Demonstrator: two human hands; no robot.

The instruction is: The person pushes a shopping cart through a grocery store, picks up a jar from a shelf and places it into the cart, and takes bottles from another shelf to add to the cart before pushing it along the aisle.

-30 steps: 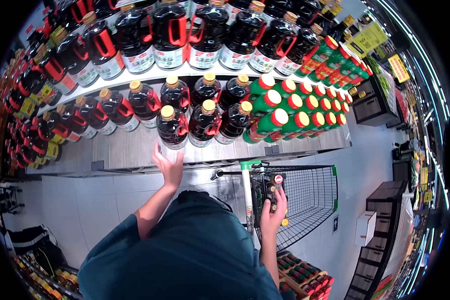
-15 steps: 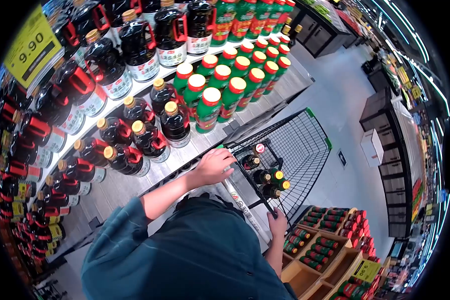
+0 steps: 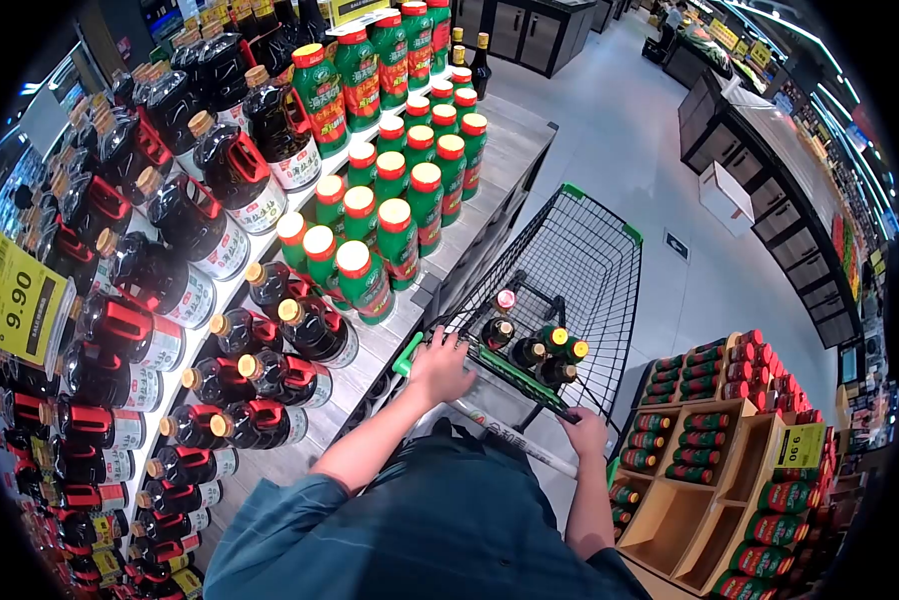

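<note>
A wire shopping cart [image 3: 625,290] with green corner pieces stands in front of me. My left hand [image 3: 442,370] is wrapped over the left end of its green and black handle [image 3: 515,372]. My right hand [image 3: 584,433] is closed around the right end of the same handle, its fingers partly hidden. Several dark bottles [image 3: 529,351] with black, yellow and pink caps stand together at the near end of the cart. A white bar with red and dark lettering [image 3: 500,430] runs below the handle, close to my body.
To the left, tiered shelves hold dark sauce bottles [image 3: 310,330] with red handles and green bottles [image 3: 365,282] with red-rimmed caps. A wooden rack [image 3: 670,520] of jars stands close on the right. Ahead, a white box [image 3: 727,197] sits beside dark cabinets [image 3: 770,180] along the aisle floor.
My view has swung, so the cart now points more straight ahead and its green handle shows more fully. The left shelves and right rack appear shifted. Both hands stay at the handle.
</note>
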